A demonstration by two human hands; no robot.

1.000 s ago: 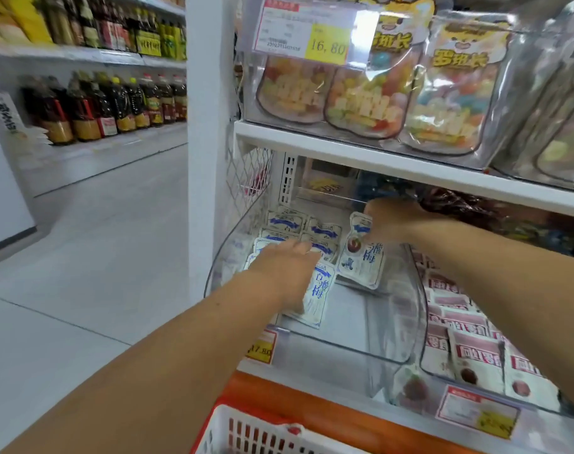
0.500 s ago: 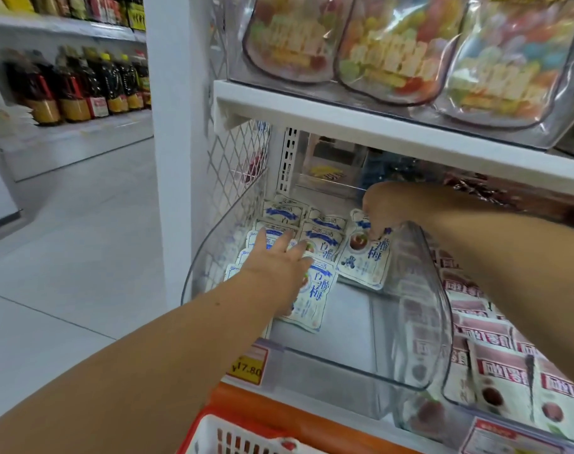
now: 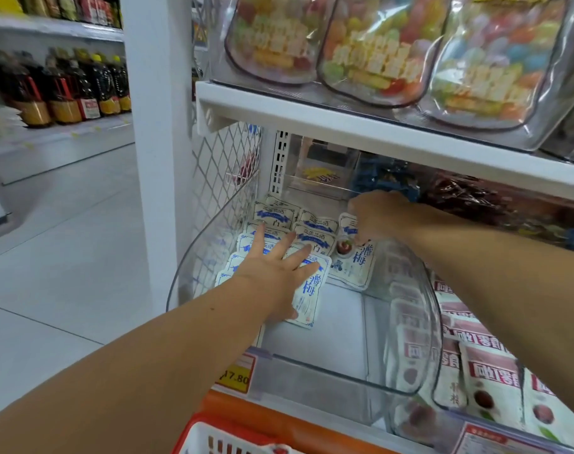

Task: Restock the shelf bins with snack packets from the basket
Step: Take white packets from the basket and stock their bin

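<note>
My left hand [image 3: 274,270], fingers spread flat, pins the white packets [image 3: 315,239] lying in the clear bin [image 3: 410,322] so none slides while my right hand [image 3: 377,217] pinches the end packet [image 3: 356,265] by its top, apparently to align it.

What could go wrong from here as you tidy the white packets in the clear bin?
1. The left hand presses flat on loosely overlapping white packets; lifting it may let them slide toward the bare front of the clear bin.
2. The right hand pinches only the top of the rightmost packet, which could flop over or crease.
3. The right forearm crosses the bin's curved side wall and might nudge it.
</note>
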